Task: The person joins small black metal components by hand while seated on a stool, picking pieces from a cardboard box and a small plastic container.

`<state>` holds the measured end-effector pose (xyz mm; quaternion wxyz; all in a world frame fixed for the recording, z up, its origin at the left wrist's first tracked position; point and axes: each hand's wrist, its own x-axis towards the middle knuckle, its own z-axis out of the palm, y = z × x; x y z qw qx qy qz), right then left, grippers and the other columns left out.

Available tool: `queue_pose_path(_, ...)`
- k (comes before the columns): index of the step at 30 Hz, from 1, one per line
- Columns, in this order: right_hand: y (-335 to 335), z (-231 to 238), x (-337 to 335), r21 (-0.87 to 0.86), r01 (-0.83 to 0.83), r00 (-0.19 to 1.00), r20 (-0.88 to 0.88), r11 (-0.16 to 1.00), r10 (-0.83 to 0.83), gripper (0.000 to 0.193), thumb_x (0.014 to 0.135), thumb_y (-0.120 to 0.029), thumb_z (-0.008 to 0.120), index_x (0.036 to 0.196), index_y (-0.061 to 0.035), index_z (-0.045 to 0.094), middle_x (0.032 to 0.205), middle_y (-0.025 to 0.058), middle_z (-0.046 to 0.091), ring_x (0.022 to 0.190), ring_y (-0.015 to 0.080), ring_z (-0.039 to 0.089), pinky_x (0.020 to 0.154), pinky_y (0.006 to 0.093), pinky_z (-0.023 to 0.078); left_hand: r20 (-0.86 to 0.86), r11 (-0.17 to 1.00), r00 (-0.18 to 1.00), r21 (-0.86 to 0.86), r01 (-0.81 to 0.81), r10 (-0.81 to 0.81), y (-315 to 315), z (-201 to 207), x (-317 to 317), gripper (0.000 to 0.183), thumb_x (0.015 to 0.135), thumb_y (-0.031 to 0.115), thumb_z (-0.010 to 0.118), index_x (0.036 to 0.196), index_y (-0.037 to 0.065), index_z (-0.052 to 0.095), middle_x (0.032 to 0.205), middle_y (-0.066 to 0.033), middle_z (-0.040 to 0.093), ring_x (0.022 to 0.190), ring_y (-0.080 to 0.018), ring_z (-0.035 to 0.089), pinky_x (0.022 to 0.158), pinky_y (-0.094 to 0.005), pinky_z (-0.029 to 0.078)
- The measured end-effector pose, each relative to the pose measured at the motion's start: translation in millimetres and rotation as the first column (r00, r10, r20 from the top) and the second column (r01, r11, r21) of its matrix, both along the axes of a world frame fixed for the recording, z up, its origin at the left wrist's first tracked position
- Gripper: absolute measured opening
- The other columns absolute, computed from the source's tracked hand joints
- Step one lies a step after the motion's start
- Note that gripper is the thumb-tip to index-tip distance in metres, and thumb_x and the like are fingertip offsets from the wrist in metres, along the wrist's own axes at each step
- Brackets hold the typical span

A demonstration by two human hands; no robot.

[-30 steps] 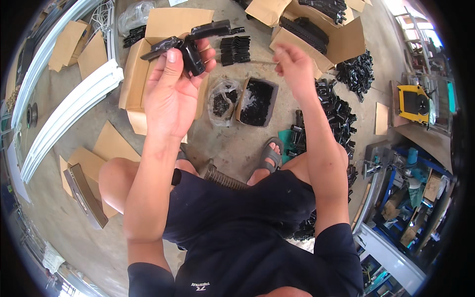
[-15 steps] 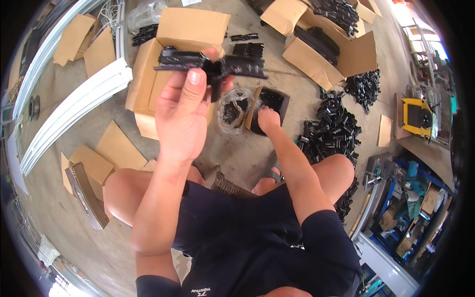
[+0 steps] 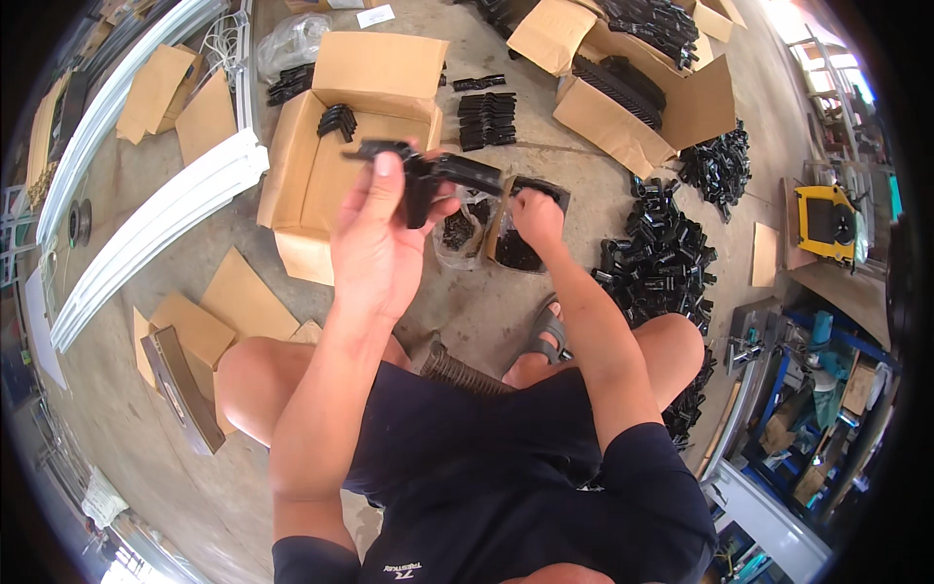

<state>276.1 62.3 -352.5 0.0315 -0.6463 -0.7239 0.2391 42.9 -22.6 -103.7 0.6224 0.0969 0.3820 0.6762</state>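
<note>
In my left hand, held up in front of the large open cardboard box, is a black three-armed connector. Thumb and fingers wrap round its middle, and its longer arm points right and is slightly blurred. My right hand is over a small open box of small dark pieces. Its fingers are curled together near the far rim; whatever they hold is hidden. Beside that box, a clear plastic bag contains more small dark pieces. Several black angled parts stand in the large box's far left corner.
A row of black parts lies on the concrete beyond the small box. A loose pile of black connectors spreads to the right. Another cardboard box with stacked black parts stands far right. White curved profiles and cardboard sheets lie left.
My left hand has come down and right a little with the connector, which now tilts down to the right. My right hand has lifted slightly toward the small box's far rim.
</note>
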Motion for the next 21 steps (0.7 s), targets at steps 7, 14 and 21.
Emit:
queue_pose_path(7,29.2,110.9,-40.3,-0.362,-0.401,0.291,-0.921,0.842,-0.258,0.050,0.100,-0.039,0.062,0.136,-0.0047,0.058,0.109,0.0055,0.069,0.090,0.0141,0.065,0.076,0.0304,0.054,-0.066,0.965,0.996,-0.250,-0.076,0.062,-6.7,-42.8,0.7,0.029,0.103,0.034,0.061,0.110,0.005,0.058,0.095,-0.0094,0.067,0.080,-0.0197,0.068,0.076,-0.0367,0.058)
queue_pose_path(14,17.6,174.7,-79.7,-0.142,-0.281,0.447,-0.894,0.949,-0.002,0.024,0.097,-0.014,0.070,0.116,-0.0004,0.072,0.097,0.0031,0.071,0.084,0.0083,0.064,0.075,0.0265,0.054,-0.365,0.992,0.930,-0.124,-0.013,-0.033,15.9,-63.3,-3.1,0.030,0.097,0.007,0.068,0.125,-0.001,0.060,0.112,-0.0086,0.068,0.098,-0.0149,0.066,0.089,-0.0297,0.053)
queue_pose_path(21,73.9,135.5,-80.4,-0.155,-0.228,0.279,-0.956,0.961,-0.088,0.027,0.100,-0.022,0.065,0.116,-0.0014,0.072,0.096,0.0038,0.073,0.082,0.0127,0.066,0.074,0.0327,0.056,-0.230,0.995,0.973,-0.089,-0.049,0.027,20.5,-66.0,-11.2,0.031,0.099,0.011,0.065,0.127,0.000,0.059,0.114,-0.0121,0.068,0.097,-0.0182,0.067,0.088,-0.0315,0.053)
